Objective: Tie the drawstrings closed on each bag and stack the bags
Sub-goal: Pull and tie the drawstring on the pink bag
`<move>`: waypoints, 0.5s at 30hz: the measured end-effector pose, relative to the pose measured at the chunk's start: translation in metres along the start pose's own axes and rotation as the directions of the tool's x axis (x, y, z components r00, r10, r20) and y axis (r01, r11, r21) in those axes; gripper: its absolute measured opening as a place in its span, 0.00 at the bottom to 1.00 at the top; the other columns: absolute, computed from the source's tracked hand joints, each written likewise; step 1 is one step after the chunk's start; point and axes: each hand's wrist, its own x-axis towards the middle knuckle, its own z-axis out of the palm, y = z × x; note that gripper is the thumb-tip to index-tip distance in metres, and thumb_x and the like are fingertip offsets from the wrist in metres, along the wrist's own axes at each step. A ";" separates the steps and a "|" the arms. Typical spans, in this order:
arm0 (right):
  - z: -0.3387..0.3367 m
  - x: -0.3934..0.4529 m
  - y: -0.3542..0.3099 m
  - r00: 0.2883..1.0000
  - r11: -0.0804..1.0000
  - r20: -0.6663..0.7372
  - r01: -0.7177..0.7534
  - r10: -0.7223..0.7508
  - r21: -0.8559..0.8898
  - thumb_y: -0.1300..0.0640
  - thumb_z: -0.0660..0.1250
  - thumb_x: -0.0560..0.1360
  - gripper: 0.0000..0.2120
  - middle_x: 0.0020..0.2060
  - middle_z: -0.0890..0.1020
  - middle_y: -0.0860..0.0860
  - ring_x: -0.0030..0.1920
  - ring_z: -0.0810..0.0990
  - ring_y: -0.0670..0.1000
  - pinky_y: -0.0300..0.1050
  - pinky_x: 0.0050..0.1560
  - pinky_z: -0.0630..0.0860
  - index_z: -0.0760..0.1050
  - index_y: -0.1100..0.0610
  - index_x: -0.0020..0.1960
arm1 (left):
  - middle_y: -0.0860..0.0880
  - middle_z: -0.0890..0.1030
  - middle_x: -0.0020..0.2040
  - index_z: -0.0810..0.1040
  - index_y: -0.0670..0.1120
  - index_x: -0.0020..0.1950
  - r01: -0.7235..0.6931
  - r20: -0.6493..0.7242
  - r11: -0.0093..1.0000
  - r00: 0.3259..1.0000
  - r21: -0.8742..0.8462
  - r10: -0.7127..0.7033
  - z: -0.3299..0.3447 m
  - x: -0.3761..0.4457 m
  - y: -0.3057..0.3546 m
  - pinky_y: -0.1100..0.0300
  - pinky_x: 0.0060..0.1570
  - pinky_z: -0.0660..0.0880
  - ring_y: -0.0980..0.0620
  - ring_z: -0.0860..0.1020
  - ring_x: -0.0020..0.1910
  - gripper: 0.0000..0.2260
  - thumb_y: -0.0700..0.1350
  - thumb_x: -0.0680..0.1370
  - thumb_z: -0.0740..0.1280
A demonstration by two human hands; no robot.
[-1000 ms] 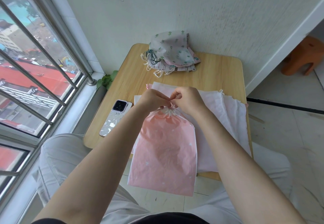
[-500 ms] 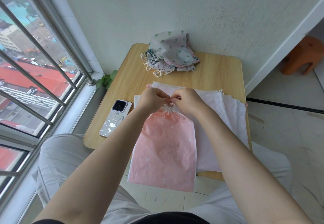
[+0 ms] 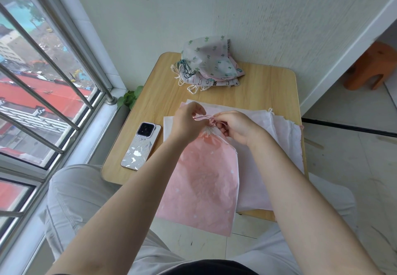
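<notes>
A phone (image 3: 140, 145) lies near the bench's (image 3: 268, 85) left edge. At the bench's middle, the left hand (image 3: 187, 122) and right hand (image 3: 238, 127) each pinch the pink drawstring (image 3: 204, 117) above the gathered mouth of a pink bag (image 3: 204, 184), which overhangs the near edge. The knot looks half-made; pulling it snug likely comes next. Tied bags (image 3: 210, 66) are stacked at the far edge.
</notes>
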 end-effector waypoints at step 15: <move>-0.007 0.004 0.005 0.999 0.998 -0.028 0.019 -0.017 0.058 0.67 0.67 0.77 0.06 0.33 0.80 0.51 0.30 0.73 0.44 0.35 0.31 0.68 0.80 0.64 0.52 | 0.55 0.79 0.35 0.83 0.46 0.41 0.114 0.084 0.992 0.989 0.052 -0.118 -0.002 0.002 0.000 0.67 0.30 0.66 0.57 0.75 0.34 0.08 0.50 0.74 0.73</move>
